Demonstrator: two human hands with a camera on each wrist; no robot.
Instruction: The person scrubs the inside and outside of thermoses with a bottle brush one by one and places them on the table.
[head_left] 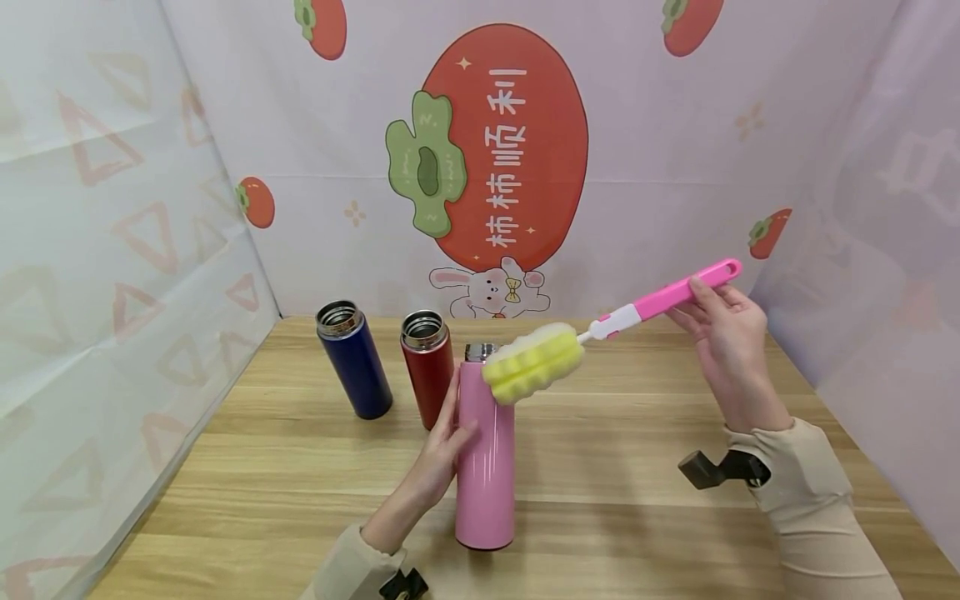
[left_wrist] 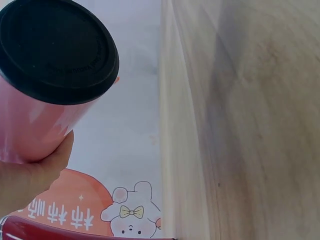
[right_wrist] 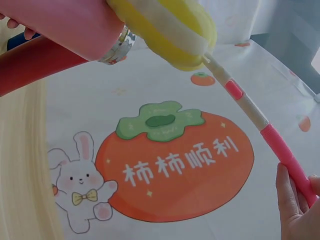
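My left hand [head_left: 438, 450] grips a tall pink thermos bottle [head_left: 486, 467] by its side, thumb across the front. The bottle's dark base [left_wrist: 55, 47] faces the left wrist camera, up off the wooden table. Its metal neck [right_wrist: 117, 47] shows at the top. Between the thumb and fingers of my right hand [head_left: 723, 333] is the pink handle of a bottle brush [head_left: 675, 296]. The brush slants down to the left, and its yellow-and-white sponge head [head_left: 534, 362] overlaps the upper part of the pink bottle in the head view, outside its mouth.
Behind my left hand stands a red bottle [head_left: 427, 367] with an open steel mouth. Left of it is a dark blue bottle [head_left: 354, 362], also uncapped. The wooden table [head_left: 622, 467] meets printed cloth walls [head_left: 652, 225] at the back and sides.
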